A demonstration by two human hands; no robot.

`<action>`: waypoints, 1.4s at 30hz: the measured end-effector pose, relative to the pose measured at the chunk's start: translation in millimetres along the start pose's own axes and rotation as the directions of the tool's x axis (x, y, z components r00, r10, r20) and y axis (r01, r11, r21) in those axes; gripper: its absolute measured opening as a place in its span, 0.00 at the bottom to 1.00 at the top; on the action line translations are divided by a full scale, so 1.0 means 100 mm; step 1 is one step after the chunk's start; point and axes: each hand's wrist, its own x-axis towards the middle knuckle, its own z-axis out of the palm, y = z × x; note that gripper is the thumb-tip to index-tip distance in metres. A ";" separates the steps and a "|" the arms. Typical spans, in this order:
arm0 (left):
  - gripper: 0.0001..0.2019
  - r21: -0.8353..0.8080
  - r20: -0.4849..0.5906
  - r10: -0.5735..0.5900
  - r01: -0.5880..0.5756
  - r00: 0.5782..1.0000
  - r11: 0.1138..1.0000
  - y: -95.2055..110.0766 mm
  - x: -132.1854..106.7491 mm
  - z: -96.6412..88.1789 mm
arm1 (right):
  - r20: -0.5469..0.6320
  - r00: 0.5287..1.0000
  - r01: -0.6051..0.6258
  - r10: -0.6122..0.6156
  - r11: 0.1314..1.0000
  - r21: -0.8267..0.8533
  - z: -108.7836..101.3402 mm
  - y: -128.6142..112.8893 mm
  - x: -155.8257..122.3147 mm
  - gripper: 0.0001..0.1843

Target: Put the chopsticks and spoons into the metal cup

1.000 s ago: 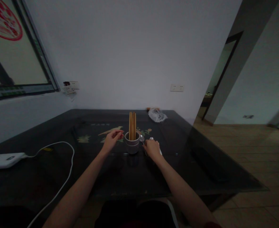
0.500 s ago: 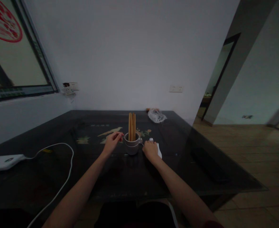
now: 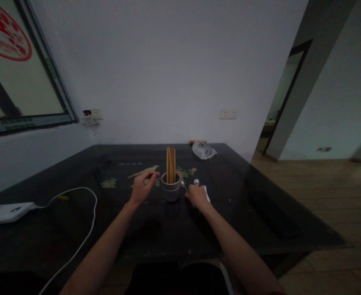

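Note:
A grey cup (image 3: 171,193) stands on the dark table in front of me, with several wooden chopsticks (image 3: 170,164) upright in it. My left hand (image 3: 141,187) is just left of the cup, its fingers loosely bent and apart, with nothing seen in them. To the cup's right, my right hand (image 3: 197,196) is closed low over the table around the handle of a metal spoon (image 3: 182,183), whose round bowl shows beside the cup. Another round metal bowl (image 3: 196,181), like a spoon's, shows just beyond my knuckles. A white object (image 3: 207,194) is partly hidden behind that hand.
A clear plastic bag (image 3: 204,150) lies at the table's back edge. On the left rests a white power bank (image 3: 8,213) with a white cable (image 3: 91,221) curving to the front edge. A long dark case (image 3: 272,214) lies at the right.
My right hand has shifted slightly, and the spoon's bowl and handle show a little more clearly. My left hand stays beside the cup, thumb and fingertips slightly rearranged. The view has tilted a little.

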 end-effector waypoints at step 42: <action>0.13 -0.271 0.287 -0.191 0.271 0.939 0.924 0.50 0.28 0.51 | -0.492 0.850 0.527 -0.190 0.289 0.799 -0.33 -0.05 -0.18 0.14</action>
